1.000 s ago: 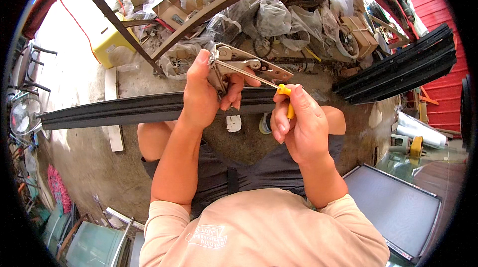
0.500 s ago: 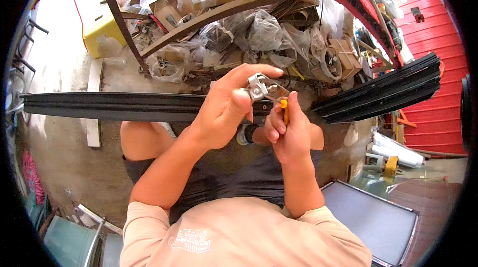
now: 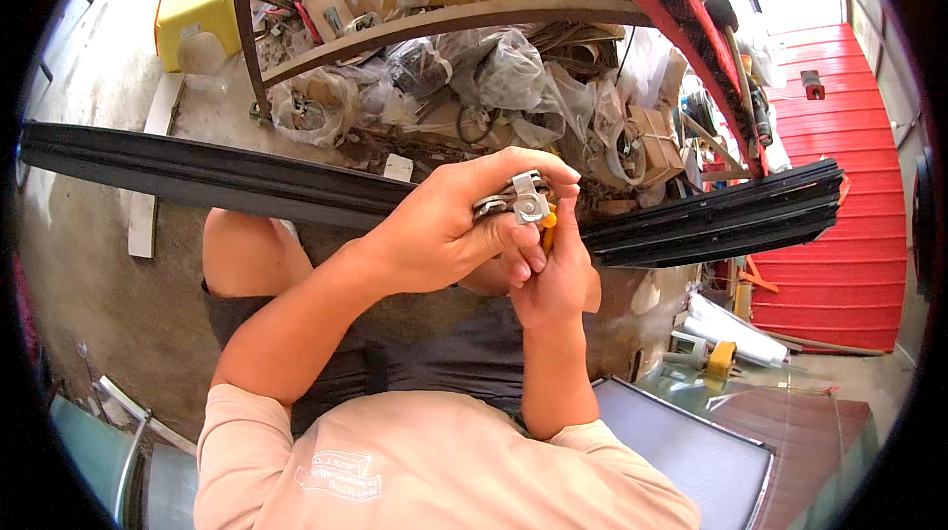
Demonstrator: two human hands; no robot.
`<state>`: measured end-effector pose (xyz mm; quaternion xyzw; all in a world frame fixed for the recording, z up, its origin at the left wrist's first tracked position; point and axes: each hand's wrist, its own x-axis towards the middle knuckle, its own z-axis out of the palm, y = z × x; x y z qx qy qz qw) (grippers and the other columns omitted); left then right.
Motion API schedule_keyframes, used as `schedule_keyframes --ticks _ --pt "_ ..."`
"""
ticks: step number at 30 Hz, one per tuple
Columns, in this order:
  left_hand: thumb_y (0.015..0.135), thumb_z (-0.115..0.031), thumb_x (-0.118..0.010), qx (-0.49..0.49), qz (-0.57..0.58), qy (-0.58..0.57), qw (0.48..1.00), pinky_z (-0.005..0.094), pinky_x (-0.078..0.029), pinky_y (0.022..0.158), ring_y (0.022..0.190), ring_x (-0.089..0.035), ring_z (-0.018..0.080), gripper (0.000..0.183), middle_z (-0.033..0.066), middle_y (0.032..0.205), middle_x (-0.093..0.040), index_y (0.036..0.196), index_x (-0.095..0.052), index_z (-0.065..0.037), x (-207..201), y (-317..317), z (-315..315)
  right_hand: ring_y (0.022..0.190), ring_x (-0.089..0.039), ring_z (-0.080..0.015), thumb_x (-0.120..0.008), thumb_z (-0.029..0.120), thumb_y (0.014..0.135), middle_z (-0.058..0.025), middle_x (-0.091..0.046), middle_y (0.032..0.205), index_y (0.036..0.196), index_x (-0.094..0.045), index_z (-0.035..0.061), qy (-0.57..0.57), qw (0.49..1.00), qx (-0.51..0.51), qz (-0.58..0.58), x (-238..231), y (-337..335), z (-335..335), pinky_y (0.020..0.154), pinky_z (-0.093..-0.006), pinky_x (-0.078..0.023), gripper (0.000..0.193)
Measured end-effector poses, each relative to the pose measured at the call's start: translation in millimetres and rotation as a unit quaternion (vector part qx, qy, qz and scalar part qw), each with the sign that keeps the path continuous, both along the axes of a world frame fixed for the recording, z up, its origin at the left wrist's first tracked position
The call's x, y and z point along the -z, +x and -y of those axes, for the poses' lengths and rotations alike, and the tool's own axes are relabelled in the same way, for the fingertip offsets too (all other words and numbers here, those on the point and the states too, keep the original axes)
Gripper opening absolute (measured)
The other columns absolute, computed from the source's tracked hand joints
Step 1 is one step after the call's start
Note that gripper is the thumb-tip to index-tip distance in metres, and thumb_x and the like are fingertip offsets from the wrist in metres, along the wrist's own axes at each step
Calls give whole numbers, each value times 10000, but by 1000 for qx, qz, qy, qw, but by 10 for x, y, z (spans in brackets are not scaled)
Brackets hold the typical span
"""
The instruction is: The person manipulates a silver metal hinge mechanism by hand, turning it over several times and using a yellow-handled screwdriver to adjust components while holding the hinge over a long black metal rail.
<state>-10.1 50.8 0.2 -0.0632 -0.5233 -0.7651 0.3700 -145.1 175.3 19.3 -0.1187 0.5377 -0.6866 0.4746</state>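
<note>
My left hand (image 3: 425,224) is closed around a small silver metal fitting (image 3: 530,202), which sticks up between thumb and forefinger. Right against it, my right hand (image 3: 555,283) grips a slim yellow piece (image 3: 549,222), perhaps a tool handle; its far end is hidden by the fitting and fingers. The fingers of both hands overlap, so I cannot tell exactly how the two pieces meet. Behind the left wrist, a long black metal profile (image 3: 197,169) runs out to the left. A ribbed black bundle of profiles (image 3: 721,219) extends right from behind my right hand.
Ahead, plastic bags (image 3: 513,76) and scrap lie heaped behind a brown metal bar (image 3: 444,24). A yellow stool (image 3: 202,16) stands far left. A red corrugated sheet (image 3: 829,194) is at right, a framed panel (image 3: 681,451) at lower right.
My hands have come closer together, the right one now pressed to the left. The fitting has turned in my fingers. The view has shifted, and the left black profile now slants.
</note>
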Motion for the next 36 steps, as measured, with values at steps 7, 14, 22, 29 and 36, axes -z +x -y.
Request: schedule_keyframes --ticks 7,14,22,29,36 --pt "992 -493 -716 -12 32 -16 999 367 -541 1013 1134 -683 190 633 99 1262 -702 1408 -584 -34 -22 23 -34 514 -472 -80 -374 475 1172 27 -585 779 1317 -594 127 -4 998 25 -54 74 3 -1 414 -230 -358 436" --pt "976 -534 -708 -11 27 32 999 374 -521 1048 1192 -656 190 665 95 1258 -692 1398 -572 -39 -10 -14 -93 500 -412 -72 -376 485 1169 36 -530 733 1482 -549 126 -10 993 62 -98 62 89 35 418 -230 -324 506" --pt "1015 -355 -717 -31 44 0 999 398 -499 1084 1207 -653 223 462 110 1246 -692 1313 -590 -26 10 -33 -85 451 -385 -105 -403 595 1132 39 -357 580 899 -500 127 29 978 114 -172 104 121 74 402 -266 -277 533" --pt "1011 -337 -717 -58 17 -9 998 406 -492 1095 1201 -651 232 449 117 1239 -684 1306 -591 -23 34 -86 -95 453 -366 -76 -409 601 1128 52 -381 598 1023 -581 92 4 978 128 -166 179 145 102 398 -256 -278 548" --pt "1004 -313 -716 -64 24 -13 998 406 -493 1094 1207 -656 234 428 114 1242 -693 1302 -598 -30 44 -88 -91 462 -358 -66 -427 589 1128 58 -395 619 1036 -595 82 -22 974 144 -175 218 169 130 409 -245 -280 541"
